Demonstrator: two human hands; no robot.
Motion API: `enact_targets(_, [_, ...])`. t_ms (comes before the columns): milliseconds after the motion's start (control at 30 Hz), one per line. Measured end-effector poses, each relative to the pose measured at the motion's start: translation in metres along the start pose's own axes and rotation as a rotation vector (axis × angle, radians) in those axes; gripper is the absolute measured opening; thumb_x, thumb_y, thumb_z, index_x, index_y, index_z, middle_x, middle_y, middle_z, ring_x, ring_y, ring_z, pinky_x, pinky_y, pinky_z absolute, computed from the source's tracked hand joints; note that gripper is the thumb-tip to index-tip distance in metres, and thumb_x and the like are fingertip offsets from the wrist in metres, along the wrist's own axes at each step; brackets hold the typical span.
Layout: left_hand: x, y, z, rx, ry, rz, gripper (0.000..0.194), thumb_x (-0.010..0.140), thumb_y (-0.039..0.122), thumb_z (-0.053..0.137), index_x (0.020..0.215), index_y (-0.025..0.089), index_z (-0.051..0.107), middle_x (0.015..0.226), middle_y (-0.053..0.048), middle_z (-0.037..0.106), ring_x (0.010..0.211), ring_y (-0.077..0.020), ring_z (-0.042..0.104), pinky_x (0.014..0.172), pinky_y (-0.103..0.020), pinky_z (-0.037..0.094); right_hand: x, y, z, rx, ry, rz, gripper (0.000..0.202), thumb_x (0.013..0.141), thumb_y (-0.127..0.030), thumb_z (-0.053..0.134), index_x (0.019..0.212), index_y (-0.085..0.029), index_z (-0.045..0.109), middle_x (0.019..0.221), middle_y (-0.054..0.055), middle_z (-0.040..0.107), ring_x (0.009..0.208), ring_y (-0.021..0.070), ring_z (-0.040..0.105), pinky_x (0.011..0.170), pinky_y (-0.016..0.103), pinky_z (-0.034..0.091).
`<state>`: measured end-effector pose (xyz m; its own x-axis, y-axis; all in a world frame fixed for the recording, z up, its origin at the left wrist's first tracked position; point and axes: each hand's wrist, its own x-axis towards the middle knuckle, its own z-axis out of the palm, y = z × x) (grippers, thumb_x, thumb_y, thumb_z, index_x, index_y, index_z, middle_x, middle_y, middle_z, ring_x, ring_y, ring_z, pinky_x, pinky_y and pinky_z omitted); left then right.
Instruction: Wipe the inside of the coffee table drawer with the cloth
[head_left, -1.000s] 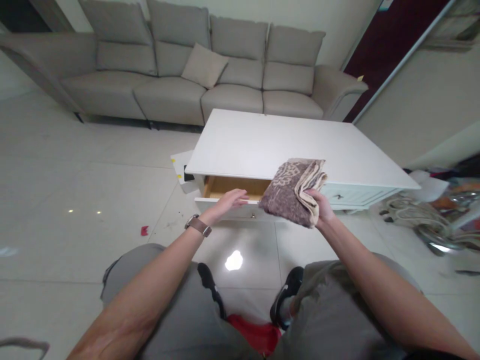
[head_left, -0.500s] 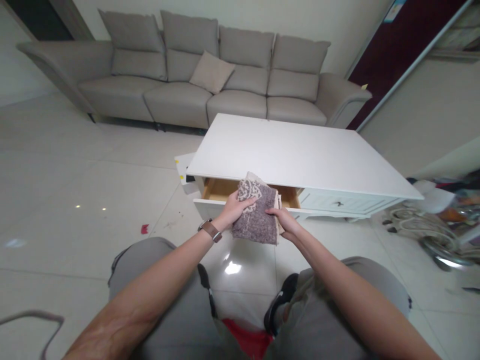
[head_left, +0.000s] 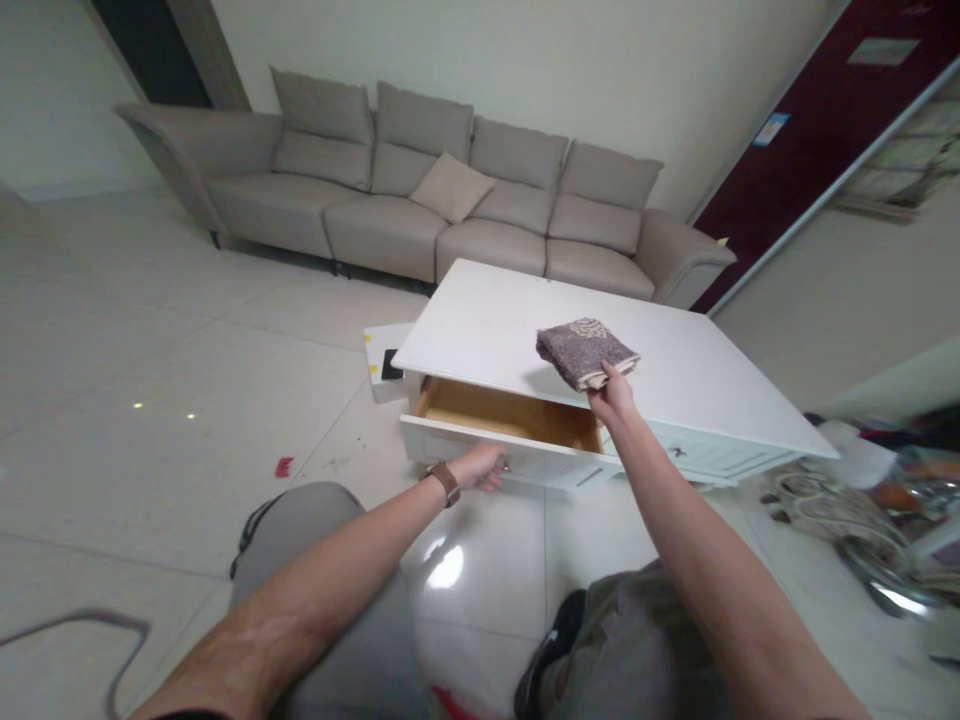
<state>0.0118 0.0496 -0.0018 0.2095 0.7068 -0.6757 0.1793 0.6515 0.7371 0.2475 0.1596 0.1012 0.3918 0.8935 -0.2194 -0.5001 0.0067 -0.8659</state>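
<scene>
While the right hand (head_left: 613, 398) bears the folded cloth (head_left: 583, 350) alone, the left hand (head_left: 481, 466) is down at the front of the drawer (head_left: 517, 408). Watching from afar over the head view, I log the change: half a second ago both hands were on the cloth, low before the drawer; now the left has let go, and the cloth is up over the white table (head_left: 667, 355). More of the drawer's wooden inside shows, so I judge it pulled further out, though the view has shifted too. For the work in hand I read a split: one hand on the cloth, one at the drawer.

Right hand: closed on the cloth's near edge, thumb on top. Cloth roughly flat, reaching forward and leftward from the fingers, pale layers toward them. Shadow (head_left: 547, 380) on the tabletop nearby; I take the cloth as held clear of the surface.

Left hand: fingers partly curled beside the knob (head_left: 505, 463); whether they grip it I cannot tell. Cloth is well apart from this hand, forward of it and to its right, touching only the right hand.
</scene>
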Motion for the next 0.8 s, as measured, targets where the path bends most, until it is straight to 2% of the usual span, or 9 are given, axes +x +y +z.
enact_targets(133, [0.011,-0.001,0.002,-0.102,0.089,0.046,0.013,0.091,0.023,0.052,0.103,0.017,0.054,0.113,-0.011,0.069,0.068,-0.0126,0.068,0.057,-0.023,0.053,-0.009,0.022,-0.023,-0.292,0.103,0.272,0.008,0.092,-0.016,0.054,0.097,-0.022,0.054,0.079,-0.001,0.062,0.071,0.0131,0.066,0.067,0.026,0.059])
enact_targets(233, [0.016,0.000,0.001,-0.121,0.113,0.078,0.008,0.090,0.019,0.054,0.098,0.016,0.056,0.119,-0.013,0.069,0.074,-0.0120,0.071,0.054,-0.019,0.050,-0.033,0.032,-0.045,-0.374,0.102,0.339,0.010,0.086,-0.013,0.058,0.090,-0.021,0.053,0.077,0.000,0.058,0.068,0.0139,0.065,0.062,0.025,0.057])
enact_targets(300, [0.020,0.001,0.001,-0.122,0.125,0.098,0.006,0.090,0.018,0.056,0.094,0.015,0.057,0.119,-0.014,0.070,0.076,-0.0124,0.072,0.050,-0.016,0.046,-0.050,0.025,-0.052,-0.417,0.048,0.343,0.009,0.083,-0.014,0.060,0.089,-0.020,0.055,0.083,0.002,0.062,0.072,0.0145,0.067,0.064,0.025,0.055])
enact_targets(400, [0.027,0.003,0.000,-0.120,0.149,0.138,0.006,0.090,0.019,0.058,0.094,0.015,0.057,0.117,-0.014,0.072,0.079,-0.0126,0.073,0.049,-0.015,0.044,-0.077,0.001,-0.047,-0.567,-0.174,0.201,0.011,0.082,-0.022,0.064,0.091,-0.020,0.058,0.094,0.004,0.068,0.084,0.0170,0.069,0.070,0.027,0.053])
enact_targets(500, [0.039,0.009,0.001,-0.111,0.180,0.170,0.007,0.088,0.017,0.060,0.095,0.014,0.058,0.109,-0.014,0.074,0.081,-0.0138,0.073,0.053,-0.016,0.047,-0.104,-0.024,-0.043,-0.858,-0.420,-0.131,0.014,0.081,-0.031,0.065,0.089,-0.021,0.061,0.093,0.003,0.069,0.088,0.0176,0.066,0.075,0.028,0.049])
enact_targets(567, [0.048,0.014,0.000,-0.098,0.201,0.187,0.008,0.086,0.014,0.061,0.093,0.013,0.059,0.104,-0.014,0.074,0.079,-0.0144,0.073,0.055,-0.017,0.049,-0.121,-0.032,-0.050,-1.040,-0.536,-0.311,0.016,0.085,-0.036,0.063,0.089,-0.021,0.062,0.090,0.002,0.068,0.087,0.0179,0.063,0.076,0.029,0.047])
enact_targets(633, [0.058,0.018,-0.002,-0.078,0.226,0.202,0.009,0.084,0.011,0.062,0.092,0.013,0.059,0.099,-0.012,0.073,0.074,-0.0139,0.072,0.055,-0.018,0.049,-0.132,-0.030,-0.065,-1.175,-0.608,-0.375,0.017,0.090,-0.038,0.057,0.090,-0.021,0.062,0.087,0.002,0.068,0.084,0.0180,0.062,0.075,0.030,0.046])
enact_targets(733, [0.073,0.023,-0.007,-0.048,0.276,0.222,0.013,0.083,0.008,0.063,0.093,0.014,0.057,0.096,-0.010,0.072,0.066,-0.0117,0.070,0.052,-0.018,0.046,-0.139,-0.013,-0.089,-1.453,-0.680,-0.366,0.016,0.092,-0.033,0.053,0.094,-0.021,0.062,0.085,0.003,0.069,0.079,0.0184,0.062,0.073,0.031,0.044])
enact_targets(800, [0.082,0.025,-0.010,-0.034,0.309,0.235,0.015,0.083,0.008,0.063,0.094,0.015,0.055,0.094,-0.009,0.071,0.063,-0.0108,0.069,0.052,-0.018,0.045,-0.139,0.000,-0.096,-1.645,-0.754,-0.369,0.016,0.091,-0.029,0.054,0.099,-0.021,0.064,0.092,0.005,0.072,0.082,0.0193,0.063,0.074,0.032,0.042])
